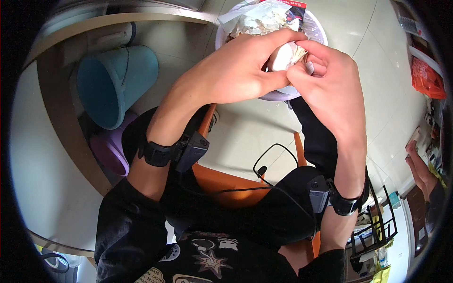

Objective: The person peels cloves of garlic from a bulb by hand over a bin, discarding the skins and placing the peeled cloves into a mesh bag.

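Both hands hold a white garlic bulb [282, 58] with papery skin over a lilac waste bin [320, 28]. My left hand [240, 72] curls around the bulb's left side, thumb below and fingers above. On the other side, my right hand [329, 78] pinches the frayed, papery part with thumb and forefinger. A loose flake of skin shows by its curled fingers. White and tan papery skins [262, 23] are heaped in the bin, beside a red printed package [299, 5]. The bin has a clear plastic liner. My fingers partly hide the bulb.
At left are a blue bucket [141, 67], a purple bucket [115, 150] and a white tabletop [49, 148]. An orange wooden stool [226, 180] is beneath me. A black cable [244, 189] crosses my lap. A black wire rack [375, 230] and another person's legs [421, 173] appear right.
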A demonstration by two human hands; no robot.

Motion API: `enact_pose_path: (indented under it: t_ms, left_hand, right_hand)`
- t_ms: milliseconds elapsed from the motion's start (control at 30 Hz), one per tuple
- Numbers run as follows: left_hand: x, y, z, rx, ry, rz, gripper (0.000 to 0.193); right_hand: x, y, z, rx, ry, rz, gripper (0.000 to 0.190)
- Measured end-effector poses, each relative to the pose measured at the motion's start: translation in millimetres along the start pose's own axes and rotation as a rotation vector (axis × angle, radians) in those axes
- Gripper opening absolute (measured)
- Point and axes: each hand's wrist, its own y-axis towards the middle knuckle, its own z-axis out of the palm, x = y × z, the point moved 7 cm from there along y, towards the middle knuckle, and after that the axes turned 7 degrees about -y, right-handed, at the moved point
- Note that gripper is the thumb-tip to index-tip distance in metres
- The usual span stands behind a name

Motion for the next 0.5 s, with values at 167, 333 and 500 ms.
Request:
enact_pose_path:
  t_ms: [167, 333, 500]
  left_hand:
    - [0.8, 0.4, -0.3, 0.024, -0.003, -0.026, 0.06]
    - [3.1, 1.2, 2.0, 0.053, -0.021, -0.048, 0.06]
    - [7.3, 0.0, -2.2, 0.029, -0.149, -0.058, 0.061]
  right_hand:
    - [-0.9, 0.4, 3.0, 0.042, -0.003, 0.026, 0.029]
    - [-1.7, -1.0, 3.5, 0.038, 0.02, 0.041, 0.029]
    - [-3.7, 0.6, 5.7, 0.029, 0.11, -0.011, 0.033]
